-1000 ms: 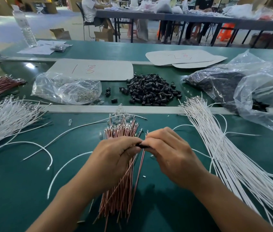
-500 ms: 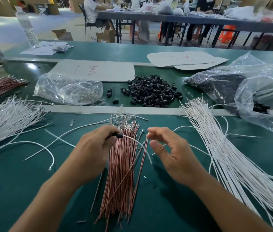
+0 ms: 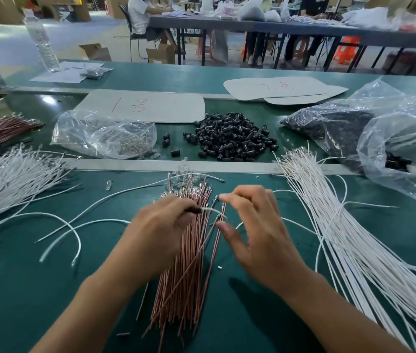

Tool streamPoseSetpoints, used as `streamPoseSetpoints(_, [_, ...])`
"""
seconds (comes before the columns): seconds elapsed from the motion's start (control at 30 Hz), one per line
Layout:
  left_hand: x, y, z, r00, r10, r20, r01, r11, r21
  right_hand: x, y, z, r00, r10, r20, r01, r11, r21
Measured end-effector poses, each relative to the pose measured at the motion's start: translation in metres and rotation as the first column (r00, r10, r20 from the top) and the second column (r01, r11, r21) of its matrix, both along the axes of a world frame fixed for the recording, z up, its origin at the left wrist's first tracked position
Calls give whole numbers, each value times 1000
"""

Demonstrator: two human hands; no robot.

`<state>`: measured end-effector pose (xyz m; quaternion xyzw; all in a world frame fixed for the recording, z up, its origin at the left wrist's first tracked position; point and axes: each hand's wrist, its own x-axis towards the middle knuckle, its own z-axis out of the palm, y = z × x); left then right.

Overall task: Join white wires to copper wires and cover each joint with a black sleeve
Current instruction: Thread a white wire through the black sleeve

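Head view, looking down on a green table (image 3: 23,289). The left hand (image 3: 161,230) pinches a small black tubular sleeve (image 3: 196,210). A thin white wire (image 3: 212,209) curves out of it toward the right hand (image 3: 257,233), which hovers open, fingers spread, holding nothing. Both hands are above a bundle of straight copper wires (image 3: 184,276) at the middle of the near edge. A heap of loose black sleeves (image 3: 232,138) lies farther back. Long white wires (image 3: 341,238) fan along the right edge.

A clear water bottle (image 3: 42,42) stands upright at the far left of the green desk (image 3: 23,289), beside a paper sheet (image 3: 61,75). Two pale cardboard sheets (image 3: 145,105) with red marks lie flat. Beyond, open cardboard boxes (image 3: 94,52) sit on the floor near a grey table (image 3: 303,28).
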<state>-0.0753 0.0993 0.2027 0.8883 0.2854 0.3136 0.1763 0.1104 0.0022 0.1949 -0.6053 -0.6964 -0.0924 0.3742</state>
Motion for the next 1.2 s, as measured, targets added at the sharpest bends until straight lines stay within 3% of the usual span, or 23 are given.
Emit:
streamPoseSetpoints(0.07, [-7, 11, 1, 981, 162, 108, -157, 986, -51, -12, -2, 1, 979, 202, 33, -202, 979, -2])
streamPoseSetpoints(0.13, [-11, 16, -2, 956, 239, 172, -213, 965, -156, -31, -6, -6, 885, 452, 113, -429, 885, -180])
streamPoseSetpoints(0.17, [-11, 17, -3, 954, 238, 182, -200, 958, -207, -39, -7, -11, 844, 510, 165, -461, 848, -262])
streamPoseSetpoints(0.4, [-2, 8, -5, 959, 152, 238, -53, 924, -379, -43, -6, -15, 815, 552, 179, -486, 818, -307])
streamPoseSetpoints(0.5, [0, 5, -6, 950, 140, 278, -2, 895, -446, -33, -6, -5, 886, 463, -6, -460, 879, -122])
streamPoseSetpoints(0.57, [0, 4, -5, 946, 115, 302, 40, 885, -463, -16, -3, 7, 939, 330, -100, -328, 944, 39])
streamPoseSetpoints(0.63, [0, 2, -4, 952, 76, 295, 62, 901, -430, 2, 1, 15, 978, 183, -98, -170, 978, 122])
streamPoseSetpoints(0.8, [1, -1, -4, 950, 54, 306, 82, 907, -413, 21, 0, 12, 998, 6, -57, -1, 996, 86])
streamPoseSetpoints(1.2, [1, -2, -7, 942, 26, 333, 136, 881, -454, 24, -5, 14, 994, 70, -80, -70, 998, 0])
